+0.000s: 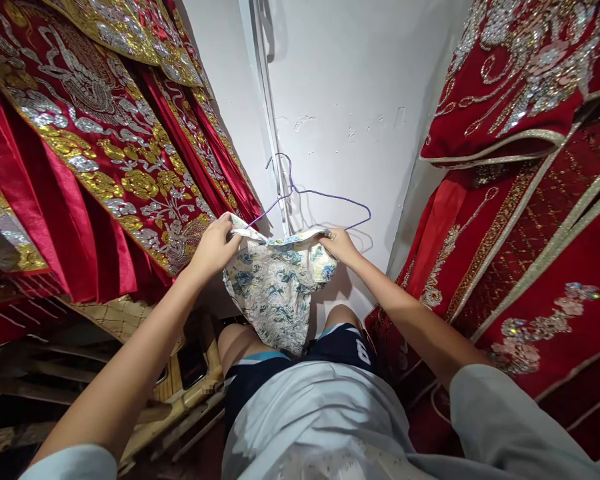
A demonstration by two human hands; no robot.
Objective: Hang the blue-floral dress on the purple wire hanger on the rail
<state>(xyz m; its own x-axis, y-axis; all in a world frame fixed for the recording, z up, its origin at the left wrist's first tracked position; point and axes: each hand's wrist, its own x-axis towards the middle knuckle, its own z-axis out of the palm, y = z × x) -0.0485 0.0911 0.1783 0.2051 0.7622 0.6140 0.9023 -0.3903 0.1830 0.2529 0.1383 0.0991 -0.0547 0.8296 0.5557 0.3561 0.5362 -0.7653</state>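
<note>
A white garment with a blue and yellow floral print (280, 287) hangs down between my hands, over my lap. My left hand (216, 245) pinches its upper left edge. My right hand (339, 245) grips the upper right edge. Just above the garment, a thin purple wire hanger (330, 195) hangs with its hook at a narrow metal upright (273, 127) on the wall. The hanger's lower left end goes down behind the garment near my left hand, and its right arm slopes down behind my right hand.
Red clothes with gold and silver sequins (145, 180) hang at the left. Other red beaded clothes (510, 220) hang at the right. A bamboo seat (180, 400) with a dark phone (193, 367) stands at the lower left. Behind is a white wall (350, 87).
</note>
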